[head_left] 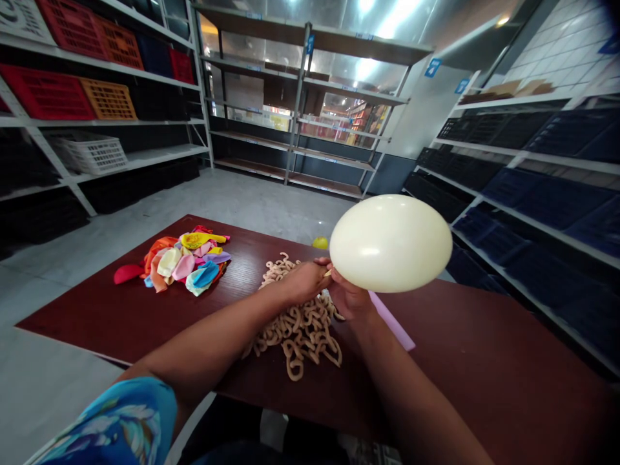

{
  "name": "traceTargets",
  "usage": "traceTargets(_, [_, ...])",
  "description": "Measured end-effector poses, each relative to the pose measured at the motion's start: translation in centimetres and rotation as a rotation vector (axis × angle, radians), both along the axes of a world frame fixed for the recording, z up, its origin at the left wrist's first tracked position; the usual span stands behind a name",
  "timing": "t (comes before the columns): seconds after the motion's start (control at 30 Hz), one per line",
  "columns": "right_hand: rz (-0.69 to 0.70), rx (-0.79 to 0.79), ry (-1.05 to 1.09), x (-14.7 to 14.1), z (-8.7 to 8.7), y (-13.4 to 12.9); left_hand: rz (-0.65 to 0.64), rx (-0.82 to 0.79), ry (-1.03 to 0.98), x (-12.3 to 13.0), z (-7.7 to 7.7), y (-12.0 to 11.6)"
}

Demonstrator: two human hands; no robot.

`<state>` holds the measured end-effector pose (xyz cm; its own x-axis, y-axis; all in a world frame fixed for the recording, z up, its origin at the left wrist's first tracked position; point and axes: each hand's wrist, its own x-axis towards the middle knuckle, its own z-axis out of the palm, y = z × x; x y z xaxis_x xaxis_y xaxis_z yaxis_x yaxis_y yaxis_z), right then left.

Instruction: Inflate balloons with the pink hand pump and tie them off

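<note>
A large inflated cream balloon is held over the dark red table. My left hand is closed on the balloon's neck, which shows as a small pale bit at the fingers. Just right of it, my right hand is closed around the balloon's base, touching its underside. Beneath both hands lies a pile of tan curled pieces. A pink-purple tube rests on the table behind my right wrist.
Uninflated coloured balloons are heaped on the table's left part. A yellow round object shows beyond the far edge. Shelves with crates stand left, bare metal shelves ahead, dark crates right.
</note>
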<state>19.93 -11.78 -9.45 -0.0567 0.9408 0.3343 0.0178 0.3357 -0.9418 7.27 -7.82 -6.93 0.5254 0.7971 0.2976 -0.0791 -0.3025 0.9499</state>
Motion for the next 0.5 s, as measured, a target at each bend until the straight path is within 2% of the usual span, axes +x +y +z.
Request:
traceTargets(0.07, [0.05, -0.044, 0.184, 0.3, -0.1, 0.1, -0.056, 0.248, 0.175, -0.3, 0.2, 0.2])
traceTargets(0.1, [0.063, -0.057, 0.247, 0.4, -0.1, 0.1, -0.07, 0.318, 0.214, -0.4, 0.3, 0.2])
traceTargets(0.2, [0.079, -0.075, 0.351, 0.8, -0.1, 0.3, -0.138, 0.385, 0.208, -0.8, 0.6, 0.3])
traceTargets(0.3, [0.05, -0.077, 0.312, 1.1, 0.1, 0.4, -0.157, 0.326, 0.101, -0.8, 0.7, 0.1])
traceTargets(0.4, [0.005, -0.069, 0.254, 1.3, 0.2, 0.4, -0.145, 0.174, 0.005, -0.6, 0.9, -0.3])
traceTargets(0.5, [-0.011, -0.075, 0.285, 1.2, 0.2, 0.4, -0.222, 0.013, -0.05, -0.5, 1.0, -0.3])
